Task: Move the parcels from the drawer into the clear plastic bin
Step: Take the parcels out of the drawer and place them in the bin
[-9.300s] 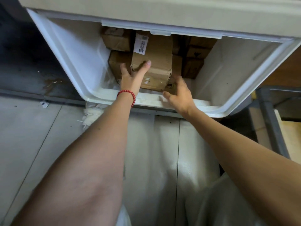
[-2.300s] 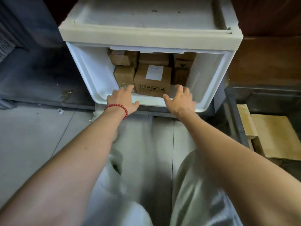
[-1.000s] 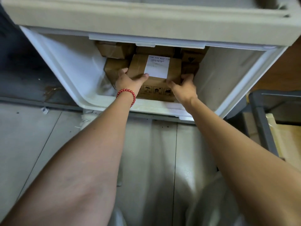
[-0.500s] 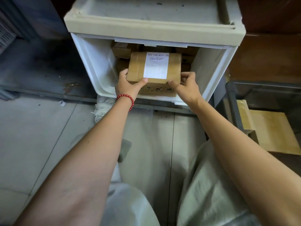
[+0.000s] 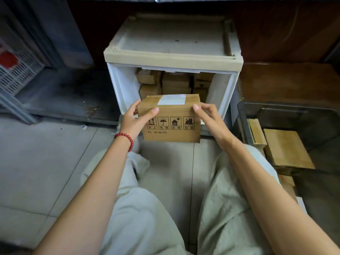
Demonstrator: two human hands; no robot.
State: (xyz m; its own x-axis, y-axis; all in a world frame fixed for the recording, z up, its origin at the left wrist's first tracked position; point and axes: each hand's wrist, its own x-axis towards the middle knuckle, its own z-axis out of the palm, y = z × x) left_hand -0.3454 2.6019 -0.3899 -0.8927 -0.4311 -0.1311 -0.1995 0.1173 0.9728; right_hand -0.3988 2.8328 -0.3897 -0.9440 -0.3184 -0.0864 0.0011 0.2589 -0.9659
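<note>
Two hands share one parcel: the left hand wraps its left edge and the right hand pinches the right edge, likely to keep it level. It hangs in the air just on the near side of the open drawer, where more parcels sit stacked. It is a plain brown carton with a white label on top and four handling symbols on its near face. The bin stands to the right.
</note>
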